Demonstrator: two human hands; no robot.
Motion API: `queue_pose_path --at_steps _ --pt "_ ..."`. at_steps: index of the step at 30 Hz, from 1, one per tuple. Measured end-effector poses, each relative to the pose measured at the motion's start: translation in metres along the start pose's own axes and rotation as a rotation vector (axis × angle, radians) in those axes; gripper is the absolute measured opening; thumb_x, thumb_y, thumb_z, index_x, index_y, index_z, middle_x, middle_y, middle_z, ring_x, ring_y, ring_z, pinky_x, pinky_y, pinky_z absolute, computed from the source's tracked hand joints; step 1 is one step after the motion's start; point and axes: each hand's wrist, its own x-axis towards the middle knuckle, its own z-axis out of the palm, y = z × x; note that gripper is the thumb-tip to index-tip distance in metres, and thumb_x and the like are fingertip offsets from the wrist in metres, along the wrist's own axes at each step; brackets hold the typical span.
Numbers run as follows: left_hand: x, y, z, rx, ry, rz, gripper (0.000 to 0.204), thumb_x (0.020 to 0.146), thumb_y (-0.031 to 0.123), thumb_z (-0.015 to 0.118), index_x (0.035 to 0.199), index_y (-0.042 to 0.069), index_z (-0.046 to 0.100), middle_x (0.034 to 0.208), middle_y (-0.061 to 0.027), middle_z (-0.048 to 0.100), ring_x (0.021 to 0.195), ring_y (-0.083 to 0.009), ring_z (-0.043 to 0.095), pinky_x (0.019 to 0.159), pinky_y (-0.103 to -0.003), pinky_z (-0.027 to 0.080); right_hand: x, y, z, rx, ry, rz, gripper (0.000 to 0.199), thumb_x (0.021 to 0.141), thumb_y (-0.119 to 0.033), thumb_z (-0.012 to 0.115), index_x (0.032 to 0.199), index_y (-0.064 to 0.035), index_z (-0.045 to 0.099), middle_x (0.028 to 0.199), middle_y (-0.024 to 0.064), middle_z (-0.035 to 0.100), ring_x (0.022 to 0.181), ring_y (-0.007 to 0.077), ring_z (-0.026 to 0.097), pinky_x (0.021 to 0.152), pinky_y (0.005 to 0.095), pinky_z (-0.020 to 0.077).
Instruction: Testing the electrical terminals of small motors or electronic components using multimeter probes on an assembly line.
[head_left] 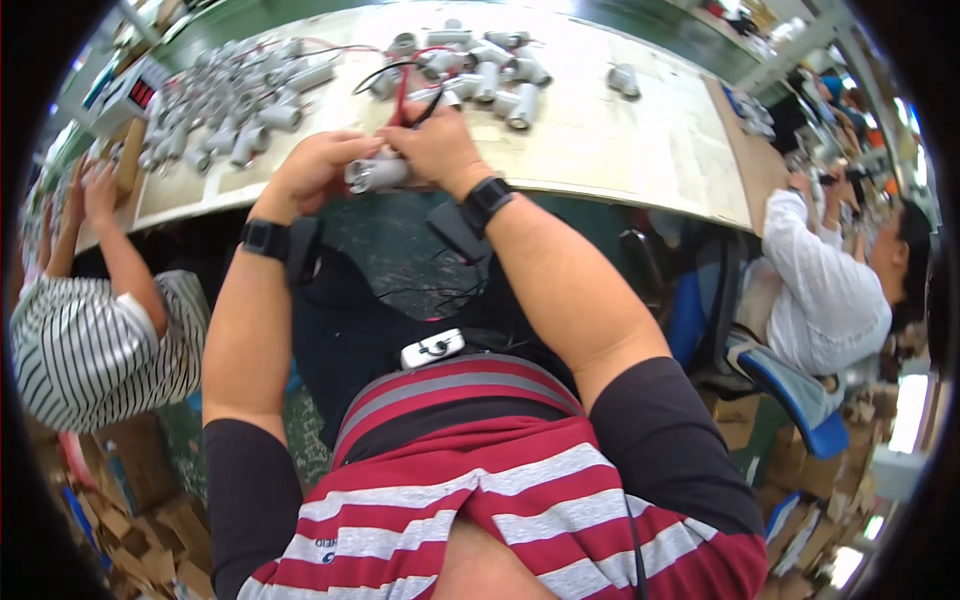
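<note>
At the table's front edge both my hands meet around a light grey cylindrical part (378, 175) with a metallic-looking end. My left hand (312, 172) is closed at its left side, the fingertips partly hidden. Just right of it, my right hand (440, 150) is closed, with a red wire (403, 92) and a black wire (431, 106) rising from between its fingers. Its fingertips also lie close to the grey part; whether they touch it I cannot tell. Behind my hands lies a group of similar grey parts (488, 80).
A large pile of grey parts (225, 105) covers the left of the pale table (640, 150). One pair of parts (623, 80) lies apart at right. A box with a red display (141, 93) stands far left. Co-workers sit at left (110, 340) and right (825, 285).
</note>
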Motion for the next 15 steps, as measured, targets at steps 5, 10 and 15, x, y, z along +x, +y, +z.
queue_pose_path --at_steps 5,10,15 --pt "0.012 0.004 -0.013 -0.022 -0.15 -0.007 0.036 0.099 0.033 0.068 0.118 0.002 0.069 0.101 -0.0043 0.072 0.081 -0.0144 0.068 0.067 -0.03 0.055 -0.001 -0.005 0.0 0.128 0.008 0.124 0.027 0.081 -0.028 0.08 0.087 -0.0021 0.075 0.081 0.0196 0.073 0.077 0.0333 0.072 0.072 0.0403 0.0561" --pt "0.03 -0.003 -0.034 0.014 -0.184 0.013 0.038 0.101 0.034 0.066 0.118 0.001 0.067 0.103 -0.006 0.072 0.084 -0.0161 0.07 0.071 -0.032 0.058 0.0 -0.007 0.0 0.089 -0.001 0.128 0.025 0.084 -0.025 0.079 0.093 -0.0013 0.076 0.078 0.0129 0.074 0.071 0.0238 0.07 0.069 0.0352 0.0544" --pt "0.032 -0.011 -0.041 -0.066 -0.276 0.065 0.037 0.102 0.035 0.064 0.115 0.001 0.065 0.101 -0.0083 0.071 0.083 -0.0175 0.07 0.073 -0.034 0.059 -0.002 -0.008 0.003 0.137 0.011 0.122 0.024 0.084 -0.024 0.079 0.093 -0.0018 0.076 0.077 0.0117 0.073 0.069 0.0215 0.068 0.069 0.0356 0.0541"
